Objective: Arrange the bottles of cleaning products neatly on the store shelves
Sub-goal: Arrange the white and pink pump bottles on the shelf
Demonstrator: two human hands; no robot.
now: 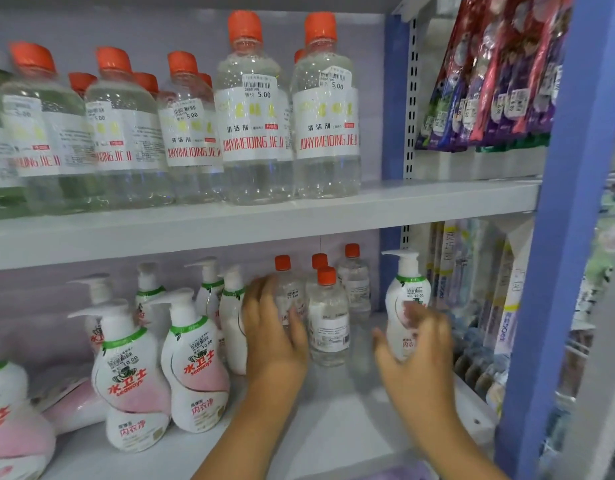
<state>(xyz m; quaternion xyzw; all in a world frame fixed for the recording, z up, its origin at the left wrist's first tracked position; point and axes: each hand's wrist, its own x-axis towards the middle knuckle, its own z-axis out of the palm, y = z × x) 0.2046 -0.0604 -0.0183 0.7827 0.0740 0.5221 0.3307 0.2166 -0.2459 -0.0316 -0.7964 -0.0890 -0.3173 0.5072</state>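
Across the upper half of the frame, clear orange-capped bottles [254,109] labelled "JUNYIMEIQINGJIEJI", priced 5.00, are lined up on the upper shelf [230,226]. Lower centre, a smaller clear bottle [288,299], its label half hidden, is touched by the left hand [273,327] with straight fingers. Lower right, a white pump bottle [406,303] with blurred lettering is grasped by the right hand [417,348]. "Seeways" pump bottles [195,362], tagged 10.00, are seen lower left.

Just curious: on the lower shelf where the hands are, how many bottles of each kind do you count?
Clear bottles with orange caps: 4
White pump bottles, standing: 8 (one of them in the right hand)
Pump bottle lying on its side: 1
Total: 13, counting the one cut off at the left edge
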